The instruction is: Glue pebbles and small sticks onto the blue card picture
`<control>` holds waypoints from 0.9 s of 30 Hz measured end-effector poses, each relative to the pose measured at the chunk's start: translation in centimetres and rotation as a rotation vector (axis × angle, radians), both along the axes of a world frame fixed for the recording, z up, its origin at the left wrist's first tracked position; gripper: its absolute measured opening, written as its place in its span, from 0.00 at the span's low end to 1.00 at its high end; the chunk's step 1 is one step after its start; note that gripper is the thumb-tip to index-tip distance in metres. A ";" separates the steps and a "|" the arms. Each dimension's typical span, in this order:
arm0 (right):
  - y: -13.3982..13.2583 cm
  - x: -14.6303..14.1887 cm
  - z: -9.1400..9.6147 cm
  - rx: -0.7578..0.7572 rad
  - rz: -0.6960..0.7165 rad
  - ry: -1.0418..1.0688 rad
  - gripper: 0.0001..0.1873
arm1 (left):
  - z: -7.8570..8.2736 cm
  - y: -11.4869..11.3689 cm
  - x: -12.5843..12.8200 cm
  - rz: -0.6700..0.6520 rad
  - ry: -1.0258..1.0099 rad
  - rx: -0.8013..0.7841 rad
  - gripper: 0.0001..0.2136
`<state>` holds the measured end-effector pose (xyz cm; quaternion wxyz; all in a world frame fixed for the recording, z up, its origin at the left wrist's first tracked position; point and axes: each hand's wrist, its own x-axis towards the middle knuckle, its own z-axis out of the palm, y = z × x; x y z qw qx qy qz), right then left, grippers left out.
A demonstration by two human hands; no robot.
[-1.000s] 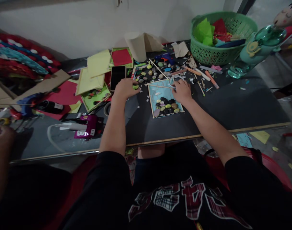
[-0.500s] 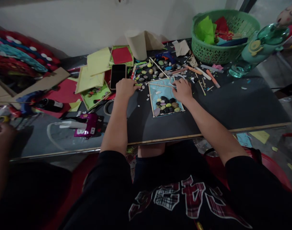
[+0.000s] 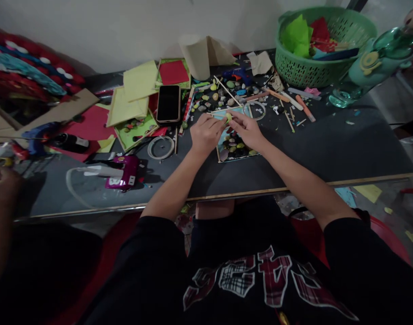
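Note:
My left hand (image 3: 205,133) and my right hand (image 3: 245,129) meet above a light blue framed board (image 3: 236,149) on the dark table (image 3: 328,149). Their fingertips pinch a small yellow-green pebble (image 3: 228,117) between them. The board carries a cluster of black, green and pale pebbles along its near edge. Loose painted pebbles (image 3: 216,96) and thin wooden sticks lie just beyond the hands.
A black phone (image 3: 168,103) lies left of the hands among yellow, green and red paper sheets. A tape ring (image 3: 161,147) and a magenta device (image 3: 122,174) sit nearer left. A green basket (image 3: 323,43) of paper stands far right beside a teal bottle (image 3: 373,63). Another person's hand (image 3: 1,180) shows at left.
My left hand lifted the yellow-green pebble from the loose pile and moved right over the blue board. My right hand came off the board's top edge to meet it.

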<state>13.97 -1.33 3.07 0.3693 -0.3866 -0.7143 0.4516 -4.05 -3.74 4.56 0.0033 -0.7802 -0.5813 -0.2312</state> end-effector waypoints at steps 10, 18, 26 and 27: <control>1.8 0.3 -1.5 -0.124 0.073 0.292 0.37 | -3.8 2.1 -0.3 -0.185 -0.162 0.516 0.16; 1.6 0.5 -0.8 -0.193 0.130 0.319 0.34 | -3.5 1.7 -0.3 -0.237 -0.220 0.374 0.16; 1.7 0.8 -0.6 -0.197 0.171 0.277 0.32 | -2.9 1.8 -0.1 -0.289 -0.445 0.260 0.19; 1.7 0.9 -0.6 -0.199 0.171 0.277 0.32 | -2.9 1.8 -0.1 -0.285 -0.479 0.243 0.20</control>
